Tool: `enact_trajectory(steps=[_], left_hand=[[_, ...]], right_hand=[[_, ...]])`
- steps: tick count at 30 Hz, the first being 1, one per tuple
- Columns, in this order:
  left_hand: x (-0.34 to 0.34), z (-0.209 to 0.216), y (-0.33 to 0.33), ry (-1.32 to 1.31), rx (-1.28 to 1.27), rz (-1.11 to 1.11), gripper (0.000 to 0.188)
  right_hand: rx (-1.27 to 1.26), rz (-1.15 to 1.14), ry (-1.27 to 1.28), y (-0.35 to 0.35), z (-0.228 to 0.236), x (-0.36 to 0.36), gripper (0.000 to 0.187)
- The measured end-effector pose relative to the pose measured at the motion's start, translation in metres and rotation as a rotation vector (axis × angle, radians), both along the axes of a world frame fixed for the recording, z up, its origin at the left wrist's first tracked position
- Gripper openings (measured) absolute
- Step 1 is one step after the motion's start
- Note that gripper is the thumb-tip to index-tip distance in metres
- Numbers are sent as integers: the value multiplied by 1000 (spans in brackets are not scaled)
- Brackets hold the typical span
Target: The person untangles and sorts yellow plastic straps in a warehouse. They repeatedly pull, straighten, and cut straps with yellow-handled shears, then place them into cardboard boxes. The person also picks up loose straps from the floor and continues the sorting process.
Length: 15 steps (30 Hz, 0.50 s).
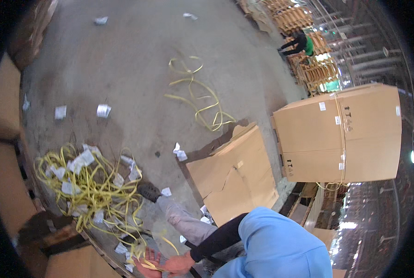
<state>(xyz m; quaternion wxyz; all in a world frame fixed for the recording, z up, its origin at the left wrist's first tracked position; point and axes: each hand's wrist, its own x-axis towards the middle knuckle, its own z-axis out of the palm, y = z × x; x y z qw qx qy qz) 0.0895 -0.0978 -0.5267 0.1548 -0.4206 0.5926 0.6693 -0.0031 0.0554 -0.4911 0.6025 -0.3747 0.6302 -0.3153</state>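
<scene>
Both my hands are close together at the bottom of the head view, beside a large tangled heap of yellow strapping (93, 190). My left hand (150, 260) has a folded length of yellow strap (148, 265) across it, its fingers partly extended around it. Closed on the same strap is my right hand (179, 263), at the end of a black sleeve. A strap end (171, 244) curves up and away from the right hand. Crumpled white papers (82, 161) are mixed into the heap. My shoe (148, 191) stands at its right edge.
A flattened cardboard sheet (239, 173) lies right of my leg. Behind it stands a big strapped carton stack (369, 134). More loose strap (202, 99) and paper scraps (103, 110) lie on the concrete floor. Cartons (5, 185) line the left. A person (302, 44) is far off by stacked pallets.
</scene>
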Motion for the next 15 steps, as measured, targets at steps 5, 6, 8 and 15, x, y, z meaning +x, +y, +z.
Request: enact_trajectory(steps=[5, 6, 8, 15], left_hand=[[-60, 86, -28, 245, 137, 401, 45], [-70, 108, -31, 398, -357, -72, 45], [-86, 149, -28, 174, -5, 444, 46], [-105, 264, 42, 168, -248, 64, 49]], right_hand=[[-84, -304, 132, 26, 76, -100, 56], [-76, -355, 169, 31, 87, -118, 57], [-194, -273, 203, 40, 111, -140, 42], [-482, -215, 304, 65, 181, -154, 23]])
